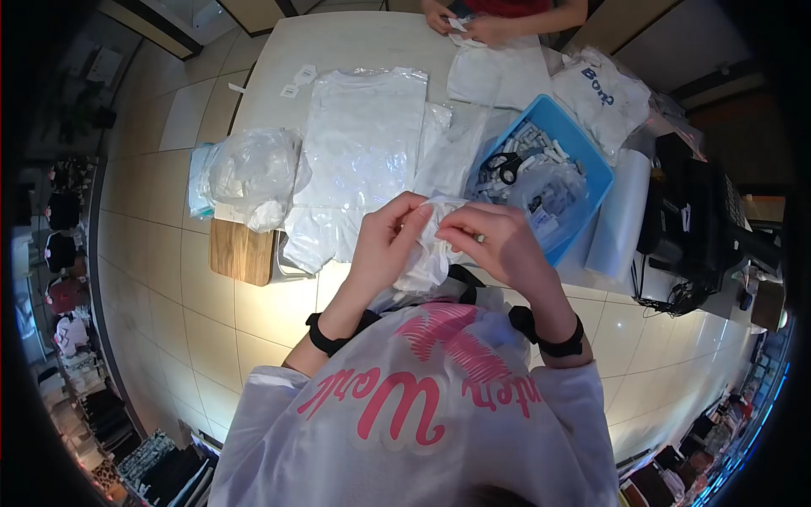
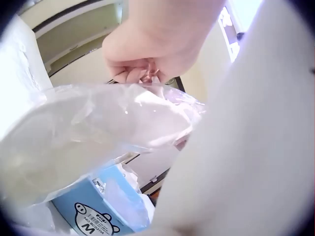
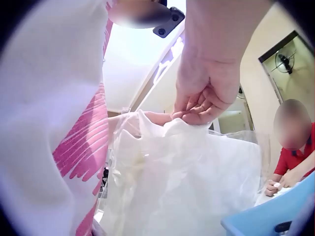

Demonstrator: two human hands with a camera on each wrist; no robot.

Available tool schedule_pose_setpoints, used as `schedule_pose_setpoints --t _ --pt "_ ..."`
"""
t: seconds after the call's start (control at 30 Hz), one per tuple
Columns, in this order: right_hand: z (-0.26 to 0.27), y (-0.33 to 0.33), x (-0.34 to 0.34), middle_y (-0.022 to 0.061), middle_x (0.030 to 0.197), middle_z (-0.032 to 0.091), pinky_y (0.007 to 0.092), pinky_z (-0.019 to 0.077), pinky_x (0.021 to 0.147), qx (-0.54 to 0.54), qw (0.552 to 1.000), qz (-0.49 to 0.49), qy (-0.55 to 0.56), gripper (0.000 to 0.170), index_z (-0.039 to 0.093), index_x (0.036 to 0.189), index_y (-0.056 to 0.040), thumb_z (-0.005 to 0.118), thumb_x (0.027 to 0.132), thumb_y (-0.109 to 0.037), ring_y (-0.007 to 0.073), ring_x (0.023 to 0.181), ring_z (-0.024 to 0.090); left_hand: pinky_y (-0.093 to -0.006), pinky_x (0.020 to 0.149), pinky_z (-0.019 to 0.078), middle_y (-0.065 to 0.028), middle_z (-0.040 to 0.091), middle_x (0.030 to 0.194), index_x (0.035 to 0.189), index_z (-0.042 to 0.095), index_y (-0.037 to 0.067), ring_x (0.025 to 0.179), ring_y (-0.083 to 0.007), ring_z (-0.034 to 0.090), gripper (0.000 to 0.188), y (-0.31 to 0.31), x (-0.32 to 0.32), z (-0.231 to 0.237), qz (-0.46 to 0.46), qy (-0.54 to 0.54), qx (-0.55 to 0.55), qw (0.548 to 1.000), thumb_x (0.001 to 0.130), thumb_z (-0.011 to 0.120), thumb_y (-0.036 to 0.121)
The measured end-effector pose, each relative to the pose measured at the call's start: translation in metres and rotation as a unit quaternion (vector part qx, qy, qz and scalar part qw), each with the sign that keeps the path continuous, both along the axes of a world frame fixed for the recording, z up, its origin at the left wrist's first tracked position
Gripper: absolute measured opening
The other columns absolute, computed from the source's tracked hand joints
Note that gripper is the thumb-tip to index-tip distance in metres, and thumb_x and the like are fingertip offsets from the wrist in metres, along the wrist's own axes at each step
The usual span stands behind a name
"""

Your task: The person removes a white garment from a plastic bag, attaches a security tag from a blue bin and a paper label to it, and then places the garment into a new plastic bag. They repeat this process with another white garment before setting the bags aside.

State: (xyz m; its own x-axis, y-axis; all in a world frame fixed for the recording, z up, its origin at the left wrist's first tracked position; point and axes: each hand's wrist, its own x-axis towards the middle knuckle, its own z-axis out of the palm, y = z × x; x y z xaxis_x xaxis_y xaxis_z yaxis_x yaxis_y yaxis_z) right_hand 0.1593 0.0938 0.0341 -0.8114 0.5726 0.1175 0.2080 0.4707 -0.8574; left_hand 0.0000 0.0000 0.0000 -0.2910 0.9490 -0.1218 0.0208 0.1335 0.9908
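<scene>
In front of the chest, my left hand (image 1: 387,245) grips a clear plastic bag (image 2: 93,123) at its top edge. Folded white cloth (image 3: 184,172) shows inside the bag in the right wrist view. My right hand (image 1: 507,245) pinches the white cloth's upper edge at the bag's mouth, its thumb and fingertips together. The two hands are close to each other, the bag hanging below them. A flat bagged white garment (image 1: 363,135) lies on the table beyond my left hand.
On the white table (image 1: 279,51), a blue bin (image 1: 596,173) holds small rolled items and black-handled scissors (image 1: 505,167). A plastic roll (image 1: 621,211) lies right of it. A crumpled plastic bundle (image 1: 253,173) sits left. Across the table, another person's hands (image 1: 486,29) handle white cloth.
</scene>
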Motion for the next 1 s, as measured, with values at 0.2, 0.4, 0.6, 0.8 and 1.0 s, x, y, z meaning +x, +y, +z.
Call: schedule_pose_setpoints --t 0.2,0.4,0.6,0.8,1.0 --pt "-0.002 -0.001 -0.006 0.0125 0.075 0.061 0.0351 0.0461 0.058 0.0 1.0 -0.004 -0.022 0.012 0.06 0.082 -0.0007 0.066 0.08 -0.011 0.0292 0.064 0.06 -0.025 0.051 0.0401 -0.0109 0.061 0.067 0.092 0.064 0.0 0.055 -0.0147 0.054 0.015 -0.003 0.009 0.005 0.028 0.153 -0.014 0.988 0.089 0.059 0.013" --pt "-0.013 -0.016 -0.011 0.0091 0.075 0.061 0.0312 0.0473 0.057 0.026 0.997 -0.06 0.04 0.011 0.062 0.083 -0.0031 0.068 0.079 -0.011 0.0245 0.063 0.06 -0.0298 0.052 0.0439 -0.0116 0.062 0.07 0.088 0.066 0.0 0.057 -0.0228 0.059 0.008 -0.009 0.011 0.003 0.082 0.29 0.181 0.936 0.082 0.063 0.004" --pt "-0.023 -0.021 -0.012 0.0054 0.073 0.06 0.0275 0.0462 0.053 0.064 0.99 -0.076 0.101 0.013 0.062 0.083 -0.0042 0.071 0.076 -0.009 0.0186 0.059 0.059 -0.0294 0.05 0.0425 -0.011 0.059 0.065 0.089 0.065 -0.001 0.054 -0.0216 0.055 0.009 -0.019 0.008 0.005 0.043 0.262 0.167 0.95 0.08 0.062 0.0" --pt "-0.024 -0.006 -0.024 0.0039 0.075 0.058 0.0334 0.0475 0.064 0.204 0.927 -0.233 0.214 0.021 0.062 0.079 -0.0048 0.077 0.066 -0.011 0.0223 0.068 0.057 -0.0284 0.05 0.0413 -0.0102 0.058 0.066 0.088 0.065 -0.002 0.054 -0.0208 0.054 0.013 -0.015 0.001 0.002 0.004 0.25 0.243 0.937 0.075 0.066 -0.001" --pt "-0.039 -0.009 -0.014 0.0059 0.079 0.057 0.0344 0.0465 0.066 0.176 0.968 -0.058 0.17 0.02 0.062 0.079 -0.0033 0.075 0.064 -0.007 0.0236 0.074 0.056 -0.0283 0.053 0.043 -0.0105 0.06 0.069 0.085 0.064 0.0 0.058 -0.0221 0.056 0.019 -0.017 -0.004 -0.003 0.021 0.313 0.278 0.908 0.068 0.073 0.001"
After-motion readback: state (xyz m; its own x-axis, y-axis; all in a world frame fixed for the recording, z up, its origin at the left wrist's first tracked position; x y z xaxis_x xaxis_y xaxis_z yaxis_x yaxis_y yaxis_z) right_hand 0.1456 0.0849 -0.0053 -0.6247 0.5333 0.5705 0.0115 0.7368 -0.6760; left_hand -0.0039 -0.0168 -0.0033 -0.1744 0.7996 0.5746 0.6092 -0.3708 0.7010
